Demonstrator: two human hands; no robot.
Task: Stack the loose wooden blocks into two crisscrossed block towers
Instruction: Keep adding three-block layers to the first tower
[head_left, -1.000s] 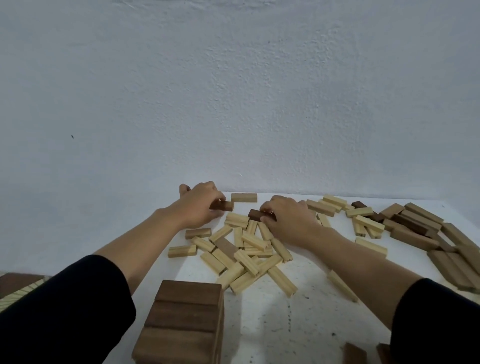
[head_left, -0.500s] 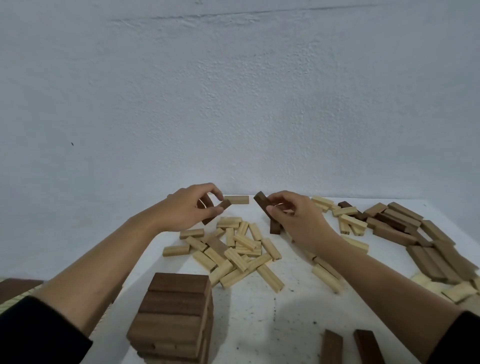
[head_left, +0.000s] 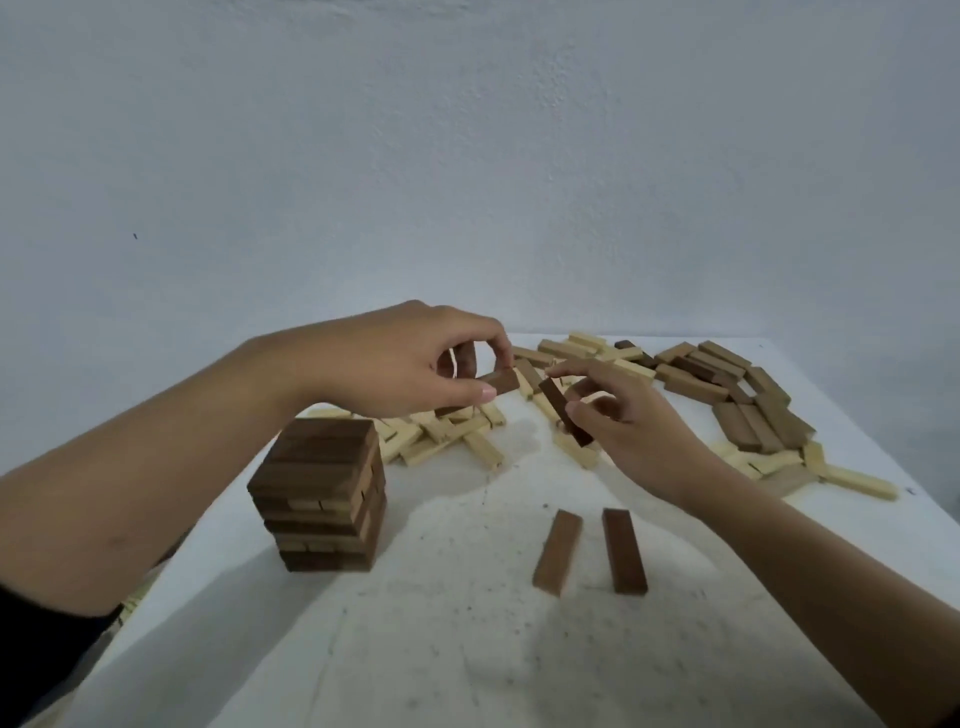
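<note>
While our left hand (head_left: 410, 364) and right hand (head_left: 631, 434) pinch dark blocks (head_left: 566, 418), the laid pair (head_left: 558, 551) lies nearer the right, pointing away.

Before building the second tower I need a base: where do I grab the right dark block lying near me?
Pinch the right dark block across its long sides at the middle, from above: it lies flat, and the gap to its neighbour leaves finger room.

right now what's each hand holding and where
Left hand pinches a dark block by one end; right hand pinches a second dark block near its middle.
</note>
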